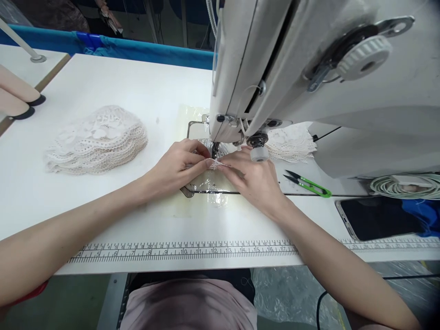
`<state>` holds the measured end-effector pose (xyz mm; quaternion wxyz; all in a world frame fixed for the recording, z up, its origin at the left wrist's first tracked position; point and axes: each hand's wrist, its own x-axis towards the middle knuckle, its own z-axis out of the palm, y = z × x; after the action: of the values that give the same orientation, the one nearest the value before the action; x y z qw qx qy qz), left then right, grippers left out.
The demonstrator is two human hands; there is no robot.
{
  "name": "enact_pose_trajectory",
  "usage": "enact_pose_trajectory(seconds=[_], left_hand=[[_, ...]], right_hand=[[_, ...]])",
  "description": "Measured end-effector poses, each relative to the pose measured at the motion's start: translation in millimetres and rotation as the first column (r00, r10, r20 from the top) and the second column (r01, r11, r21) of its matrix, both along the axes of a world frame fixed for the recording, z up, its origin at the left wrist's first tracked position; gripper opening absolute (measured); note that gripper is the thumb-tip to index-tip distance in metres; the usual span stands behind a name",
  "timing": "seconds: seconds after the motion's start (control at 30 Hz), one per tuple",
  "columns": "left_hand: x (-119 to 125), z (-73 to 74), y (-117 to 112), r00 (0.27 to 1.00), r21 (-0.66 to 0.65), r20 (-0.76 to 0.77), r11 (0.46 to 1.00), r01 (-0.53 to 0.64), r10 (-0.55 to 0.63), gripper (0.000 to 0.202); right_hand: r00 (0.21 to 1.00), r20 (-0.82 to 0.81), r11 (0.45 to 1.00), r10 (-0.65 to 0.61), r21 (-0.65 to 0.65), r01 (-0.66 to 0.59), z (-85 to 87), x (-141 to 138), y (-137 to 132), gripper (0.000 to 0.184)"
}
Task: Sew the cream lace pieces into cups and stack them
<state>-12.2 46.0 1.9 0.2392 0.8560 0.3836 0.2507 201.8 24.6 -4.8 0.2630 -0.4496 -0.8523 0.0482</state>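
Observation:
At the sewing machine's presser foot point(215, 149), my left hand point(187, 162) and my right hand point(252, 172) meet from either side. Between their fingertips is a small piece of white lace point(215, 163), pinched by both hands just in front of the foot. Part of the lace lies hidden under the fingers and the foot. To the left a thick stack of white lace pieces point(99, 140) rests on the table. More white lace point(290, 144) lies behind my right hand, beneath the machine arm.
The sewing machine point(275, 68) overhangs the right side. Green thread snips point(309, 184) lie right of my right hand, near a phone point(378, 217), a coil of pale cord point(405, 187) and blue cloth point(422, 215). A printed ruler point(185, 251) runs along the front edge.

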Motion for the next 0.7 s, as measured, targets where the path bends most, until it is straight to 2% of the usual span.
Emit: enact_pose_trajectory(seconds=[0.07,0.13,0.23,0.3,0.33,0.43,0.7], left_hand=[[-3,-4.2,-2,0.998,0.103,-0.051,0.994,0.035,-0.029,0.035],[-7,-8.1,-6,0.99,0.275,-0.129,0.958,0.086,-0.053,0.028],[-10,-10.8,-14,0.962,0.537,-0.268,0.823,0.186,-0.042,0.023],[-10,-10.6,-21,0.938,0.619,-0.347,0.746,0.246,-0.021,0.025],[-10,-10.2,-24,0.926,0.63,-0.377,0.73,0.264,-0.009,0.027],[-11,-9.2,-29,0.907,0.62,-0.42,0.732,0.283,0.006,0.03],[-12,-9.8,-26,0.901,0.47,-0.433,0.845,0.256,-0.032,0.033]], right_hand=[[0.999,0.029,0.998,0.044,0.041,-0.045,-1.7,2,-1,0.022],[0.993,0.076,0.989,0.087,0.111,-0.095,-2.7,3,-3,0.021],[0.981,0.148,0.965,0.125,0.211,-0.155,-2.4,5,-7,0.02],[0.974,0.179,0.953,0.136,0.245,-0.178,-1.6,5,-9,0.018],[0.972,0.188,0.949,0.138,0.254,-0.184,-1.2,5,-10,0.017],[0.971,0.202,0.946,0.127,0.27,-0.18,-0.4,4,-11,0.018],[0.968,0.234,0.962,0.089,0.231,-0.144,-0.3,4,-9,0.022]])
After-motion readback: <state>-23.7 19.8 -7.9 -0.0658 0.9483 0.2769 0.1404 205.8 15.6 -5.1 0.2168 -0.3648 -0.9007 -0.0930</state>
